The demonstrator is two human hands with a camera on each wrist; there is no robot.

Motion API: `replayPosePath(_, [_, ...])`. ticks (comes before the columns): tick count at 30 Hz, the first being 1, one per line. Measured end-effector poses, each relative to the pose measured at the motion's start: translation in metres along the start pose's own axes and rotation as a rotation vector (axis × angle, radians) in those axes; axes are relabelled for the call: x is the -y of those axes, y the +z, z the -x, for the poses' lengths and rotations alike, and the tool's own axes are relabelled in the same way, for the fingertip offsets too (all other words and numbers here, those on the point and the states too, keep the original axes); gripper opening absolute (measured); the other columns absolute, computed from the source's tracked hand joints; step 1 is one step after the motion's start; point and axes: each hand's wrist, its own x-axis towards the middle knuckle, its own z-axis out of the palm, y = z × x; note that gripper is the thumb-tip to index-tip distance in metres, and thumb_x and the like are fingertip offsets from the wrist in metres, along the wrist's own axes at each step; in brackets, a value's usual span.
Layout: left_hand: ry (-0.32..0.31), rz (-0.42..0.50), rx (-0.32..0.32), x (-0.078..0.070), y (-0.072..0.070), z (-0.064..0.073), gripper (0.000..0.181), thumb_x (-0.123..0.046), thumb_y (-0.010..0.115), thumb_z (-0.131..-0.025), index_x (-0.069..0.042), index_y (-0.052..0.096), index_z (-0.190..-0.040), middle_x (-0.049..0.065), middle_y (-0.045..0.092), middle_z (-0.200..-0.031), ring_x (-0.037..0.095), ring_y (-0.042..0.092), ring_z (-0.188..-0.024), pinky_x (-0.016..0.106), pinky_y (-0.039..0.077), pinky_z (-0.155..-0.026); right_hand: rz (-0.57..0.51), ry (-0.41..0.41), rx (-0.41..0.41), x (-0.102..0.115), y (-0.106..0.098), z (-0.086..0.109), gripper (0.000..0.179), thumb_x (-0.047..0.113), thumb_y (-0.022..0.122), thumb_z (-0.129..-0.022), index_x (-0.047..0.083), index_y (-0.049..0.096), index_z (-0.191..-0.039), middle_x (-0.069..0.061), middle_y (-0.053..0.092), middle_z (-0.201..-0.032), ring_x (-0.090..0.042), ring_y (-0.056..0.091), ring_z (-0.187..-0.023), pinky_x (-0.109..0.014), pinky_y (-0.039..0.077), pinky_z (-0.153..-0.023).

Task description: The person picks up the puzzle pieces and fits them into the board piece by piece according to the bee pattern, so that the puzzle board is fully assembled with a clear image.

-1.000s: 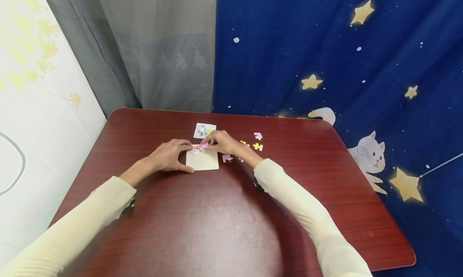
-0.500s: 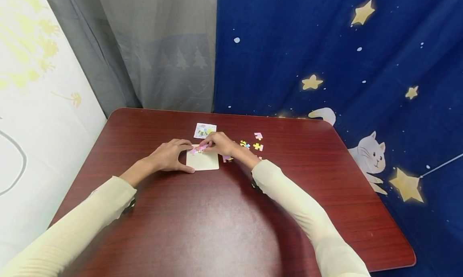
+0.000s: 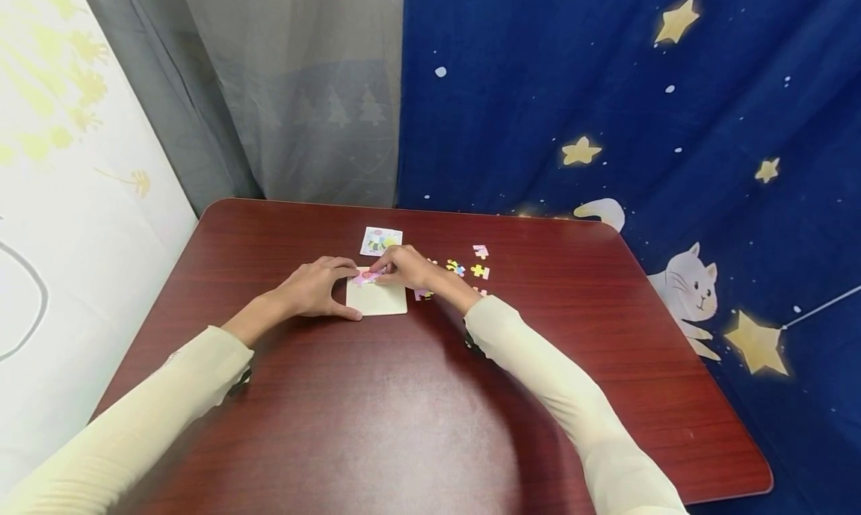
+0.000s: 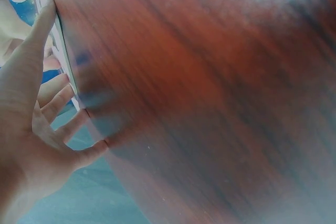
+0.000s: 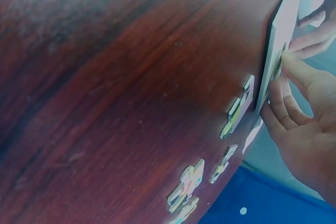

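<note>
A pale square puzzle board [image 3: 377,302] lies on the table, with pink puzzle pieces [image 3: 362,279] in its upper left corner. My left hand [image 3: 312,289] spans the board's left side, thumb at the lower corner and index finger at the upper one. Seen from the left wrist, that hand's thumb [image 4: 44,22] and spread fingers lie along the board's edge. At the board's top, my right hand [image 3: 409,267] pinches a pink puzzle piece [image 3: 371,274] between thumb and fingers, low against the board. Those fingertips partly cover it. The right wrist view shows thumb and fingers meeting at the board [image 5: 275,51].
Behind the board lies a small picture card [image 3: 377,240]. Several loose pieces are scattered to the right, including a yellow one [image 3: 480,271], a yellow and blue one [image 3: 456,267] and a pink one [image 3: 480,251]. Curtains stand behind the dark red table [image 3: 403,395].
My right hand has shifted slightly left and lowered the pink piece, which now lies flatter beside the other pink pieces. My left hand has stayed in place.
</note>
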Motion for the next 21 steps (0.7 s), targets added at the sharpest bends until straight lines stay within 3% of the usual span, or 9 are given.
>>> replayPosePath(21, [0.005, -0.001, -0.005, -0.0005, 0.0003, -0.0007, 0.099, -0.069, 0.085, -0.072, -0.007, 0.060, -0.146, 0.010, 0.055, -0.147, 0.034, 0.046, -0.140, 0.060, 0.040, -0.110, 0.014, -0.010, -0.021, -0.0029, 0.0041, 0.0024, 0.024, 0.014, 0.076, -0.096, 0.007, 0.079, -0.119, -0.007, 0.073, -0.105, -0.018, 0.065, -0.096, -0.020, 0.048, -0.084])
